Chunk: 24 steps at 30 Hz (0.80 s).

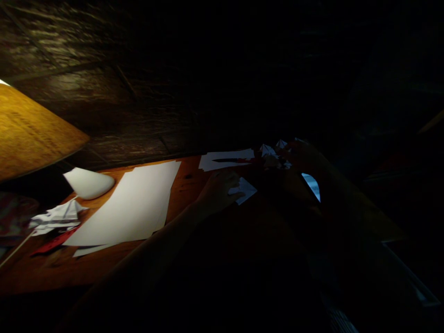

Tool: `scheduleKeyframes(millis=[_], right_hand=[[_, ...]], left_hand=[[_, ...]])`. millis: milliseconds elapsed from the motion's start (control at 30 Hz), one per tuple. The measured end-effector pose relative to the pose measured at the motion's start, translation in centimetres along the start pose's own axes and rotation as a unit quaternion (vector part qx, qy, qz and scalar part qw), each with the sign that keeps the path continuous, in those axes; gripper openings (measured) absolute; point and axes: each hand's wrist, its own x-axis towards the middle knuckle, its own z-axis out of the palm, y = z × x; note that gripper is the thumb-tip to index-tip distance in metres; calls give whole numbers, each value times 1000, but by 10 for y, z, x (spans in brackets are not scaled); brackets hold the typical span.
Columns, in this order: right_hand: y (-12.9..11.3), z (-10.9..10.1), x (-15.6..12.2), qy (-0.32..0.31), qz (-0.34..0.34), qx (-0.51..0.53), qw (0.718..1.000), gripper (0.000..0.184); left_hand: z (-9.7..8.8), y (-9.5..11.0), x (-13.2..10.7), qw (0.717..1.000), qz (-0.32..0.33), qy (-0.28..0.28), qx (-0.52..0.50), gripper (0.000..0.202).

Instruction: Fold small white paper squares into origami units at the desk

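Note:
My left hand [221,187] is at the middle of the wooden table, its thumb and fingers closed on a small folded white paper [245,190]. The paper's pointed corner sticks out to the right. Deep in shadow, my right hand [299,149] reaches to the far side, beside several small folded paper shapes [268,150]. Its fingers are too dark to make out, and a bit of pale paper shows just above it. Under my right forearm lies a lit phone screen [312,186], partly covered.
White sheets [135,203] lie stacked at the left. Farther back, a knife [229,160] rests on smaller paper sheets [208,162]. A lampshade [31,132], a white curved object [92,182], crumpled striped paper [60,216] and a red item [57,243] are at far left. A brick-like wall [138,115] stands behind.

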Motion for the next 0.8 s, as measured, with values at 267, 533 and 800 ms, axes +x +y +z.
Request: scheduleKeyframes(millis=[267,533,800], right_hand=[[-46,43,-9,-158,-218,36,963,16],[-51,71,-11,-240,-308,90,916,25],[-55,67,-14,-255,-281,88,921,25]], left_hand=[[-9,-13,-10,996,41,-58,-50,28],[-15,-11,-13,995,11,-92,-33,29],[-18,-8,-11,996,25,-76,-43,22]])
